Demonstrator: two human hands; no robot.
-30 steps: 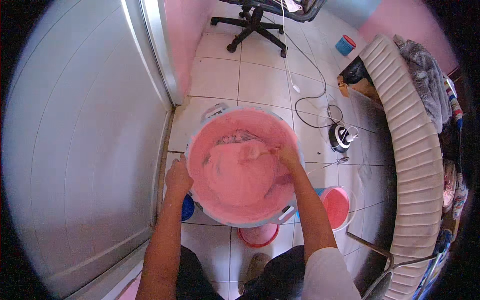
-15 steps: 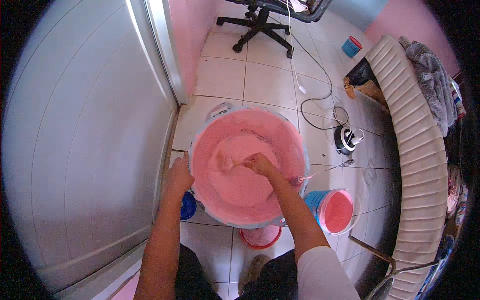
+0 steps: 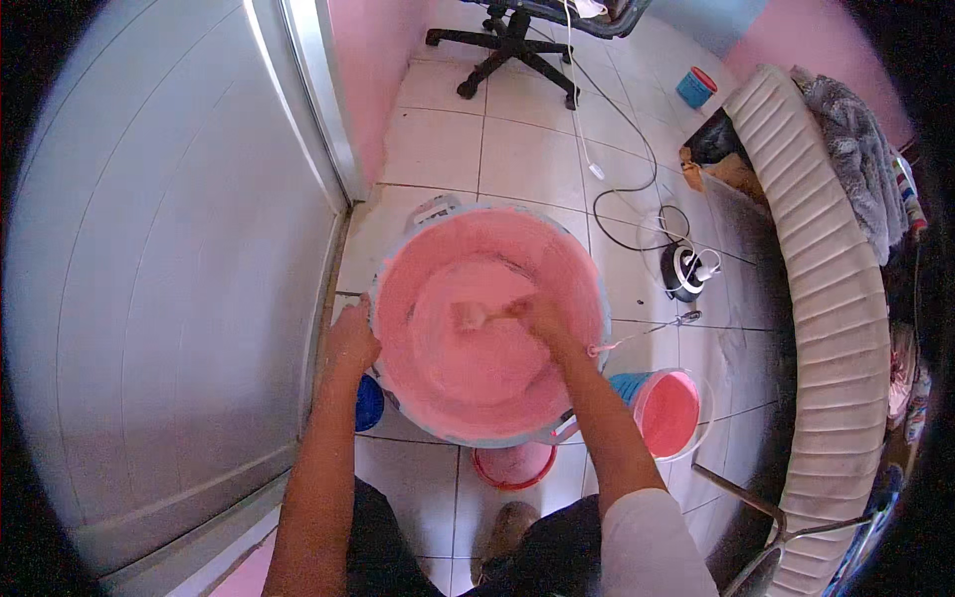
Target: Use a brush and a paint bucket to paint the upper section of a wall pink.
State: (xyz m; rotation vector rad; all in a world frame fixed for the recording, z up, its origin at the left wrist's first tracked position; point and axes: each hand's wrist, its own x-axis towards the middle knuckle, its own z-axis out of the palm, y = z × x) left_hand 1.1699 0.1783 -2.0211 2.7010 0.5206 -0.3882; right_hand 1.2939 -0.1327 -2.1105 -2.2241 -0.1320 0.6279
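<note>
A wide grey-rimmed basin [image 3: 599,289] stands on the floor before me, coated inside with pink paint [image 3: 468,363]. My right hand [image 3: 542,316] is closed round the handle of a flat paintbrush [image 3: 472,316], its head over the paint in the middle; motion smears both. At the basin's left rim, my left hand [image 3: 353,340] grips the edge with its fingers curled. A thin-rodded tool with a dark handle [image 3: 688,317] leans across the right rim, its inner end pink.
A blue bucket of pink paint [image 3: 668,416] stands right of the basin, a red-rimmed tub [image 3: 514,466] in front, and a blue lid-like object [image 3: 369,403] at left. Beyond lie a cable [image 3: 652,184], a black-and-white device [image 3: 681,274] and a wheeled chair [image 3: 512,45]. A door [image 3: 199,298] borders the left.
My right hand has moved the brush to the right across the basin. The left hand stays at the rim. The whole view has shifted slightly.
</note>
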